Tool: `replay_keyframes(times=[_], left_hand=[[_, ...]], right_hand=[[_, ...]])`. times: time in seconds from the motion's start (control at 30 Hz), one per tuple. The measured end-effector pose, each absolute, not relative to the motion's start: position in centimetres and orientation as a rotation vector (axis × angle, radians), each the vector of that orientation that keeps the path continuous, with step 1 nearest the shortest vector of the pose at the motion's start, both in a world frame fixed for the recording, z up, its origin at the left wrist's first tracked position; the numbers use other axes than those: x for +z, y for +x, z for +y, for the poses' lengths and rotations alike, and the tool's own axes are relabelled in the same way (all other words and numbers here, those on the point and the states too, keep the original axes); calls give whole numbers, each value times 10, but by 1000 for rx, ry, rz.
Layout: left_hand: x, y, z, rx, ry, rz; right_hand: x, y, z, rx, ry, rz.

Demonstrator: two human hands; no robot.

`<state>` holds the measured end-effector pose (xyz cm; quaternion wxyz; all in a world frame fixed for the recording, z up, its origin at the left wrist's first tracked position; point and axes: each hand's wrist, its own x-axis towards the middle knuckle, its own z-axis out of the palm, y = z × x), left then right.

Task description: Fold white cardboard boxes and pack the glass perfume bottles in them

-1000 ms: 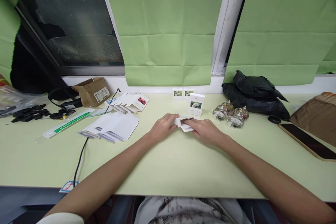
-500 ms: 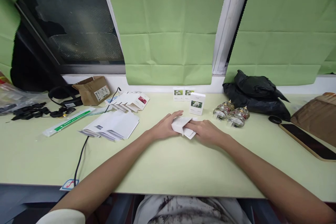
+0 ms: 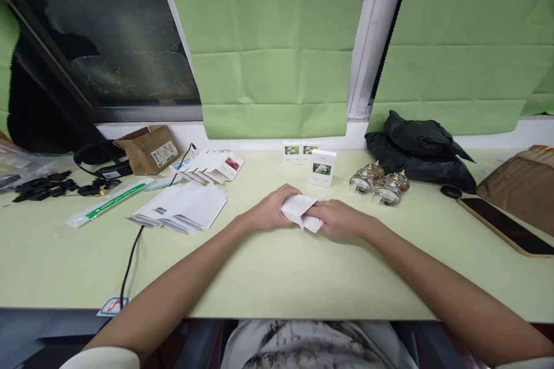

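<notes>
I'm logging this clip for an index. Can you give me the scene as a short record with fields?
Setting: pale green table below a window with green blinds
Left hand: grips the small white carton
Right hand: grips the same carton from the other side
Behind hands: three upright white boxes with flower pictures
Right of boxes: two glass bottles, black bag, phone
Left: flat white cartons, cardboard box, black cable
</notes>
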<state>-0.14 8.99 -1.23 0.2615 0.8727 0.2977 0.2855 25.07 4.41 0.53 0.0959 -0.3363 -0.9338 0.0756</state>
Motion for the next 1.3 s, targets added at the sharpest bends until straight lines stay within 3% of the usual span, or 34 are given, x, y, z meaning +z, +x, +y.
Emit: replay_keyframes(times=[0.43, 1.3], left_hand=[[-9, -4, 85, 818, 2060, 727], [-14, -5, 85, 829, 2091, 762]], right_hand=[[-5, 263, 52, -302, -800, -2369], [-7, 262, 59, -302, -845, -2355]])
